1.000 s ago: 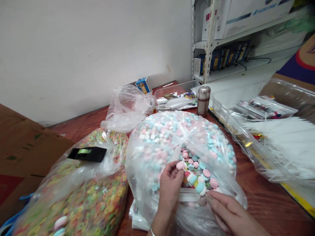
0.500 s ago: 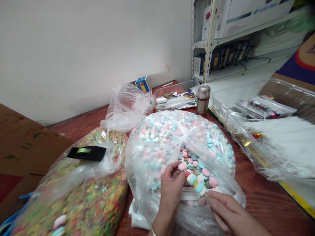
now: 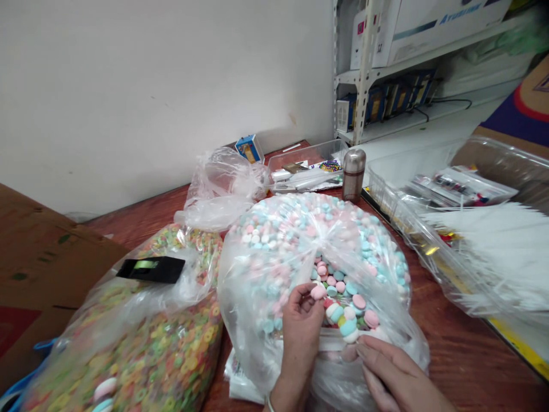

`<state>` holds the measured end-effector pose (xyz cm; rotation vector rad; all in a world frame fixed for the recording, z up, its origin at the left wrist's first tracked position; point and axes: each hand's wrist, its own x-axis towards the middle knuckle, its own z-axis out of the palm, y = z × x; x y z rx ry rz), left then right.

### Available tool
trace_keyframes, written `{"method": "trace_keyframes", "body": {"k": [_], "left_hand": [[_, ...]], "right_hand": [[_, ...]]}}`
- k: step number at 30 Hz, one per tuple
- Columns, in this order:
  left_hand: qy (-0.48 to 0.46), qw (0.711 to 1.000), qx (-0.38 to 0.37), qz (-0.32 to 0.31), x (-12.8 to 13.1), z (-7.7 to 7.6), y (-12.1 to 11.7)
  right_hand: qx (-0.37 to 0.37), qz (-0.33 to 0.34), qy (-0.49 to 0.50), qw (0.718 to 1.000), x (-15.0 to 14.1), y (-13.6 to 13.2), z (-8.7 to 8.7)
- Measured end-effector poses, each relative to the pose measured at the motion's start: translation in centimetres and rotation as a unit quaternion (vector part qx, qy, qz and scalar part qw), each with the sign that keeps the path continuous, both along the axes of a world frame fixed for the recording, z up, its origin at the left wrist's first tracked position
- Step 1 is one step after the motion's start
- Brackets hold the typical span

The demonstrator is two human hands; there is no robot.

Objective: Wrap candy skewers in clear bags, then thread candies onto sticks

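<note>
— Hands first?

— Left hand (image 3: 301, 335) clenched in a pinch, thumb and fingertips around a pink candy disc (image 3: 318, 292); right hand (image 3: 397, 375) lying on the plastic, fingers half curled beside the opening; no telling whether gripping the film or merely resting.

— And the rest of the candy?

— Inside a big clear plastic bag (image 3: 274, 252), packed with pastel pink, blue and white discs, on the worktop (image 3: 454, 343) near its front edge; an opening in the near side, right under both hands, with discs showing bare.

— Step in hand?

— By the look of it, picking discs out singly through that opening; as a judgement, next a clean lift of the pinched disc, with the film kept parted.

— Around it?

— Just left, a bag of multicoloured cereal loops (image 3: 146, 349) under a black tag (image 3: 150, 269); behind, a crumpled clear bag (image 3: 223, 189), a steel flask (image 3: 354, 174) and a clear tub (image 3: 304, 166); to the right, a clear plastic tray (image 3: 429, 229) of packets.

— Anything hard to make out?

— Both forearms cut off by the bottom edge; discs blurred behind the film; packet print too small to read.
</note>
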<state>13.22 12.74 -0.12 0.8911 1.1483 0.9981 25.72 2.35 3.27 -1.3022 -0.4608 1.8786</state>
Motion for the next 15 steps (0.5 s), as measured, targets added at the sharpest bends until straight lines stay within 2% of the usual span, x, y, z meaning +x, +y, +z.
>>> {"method": "trace_keyframes", "body": {"k": [8, 15], "left_hand": [[0.029, 0.998, 0.046, -0.023, -0.2, -0.2, 0.1], [0.03, 0.998, 0.043, -0.02, -0.1, 0.2, -0.1]], "right_hand": [[-0.022, -0.012, -0.005, 1.0, -0.3, 0.2, 0.1], [0.035, 0.004, -0.056, 0.998, -0.8, 0.8, -1.0]]}}
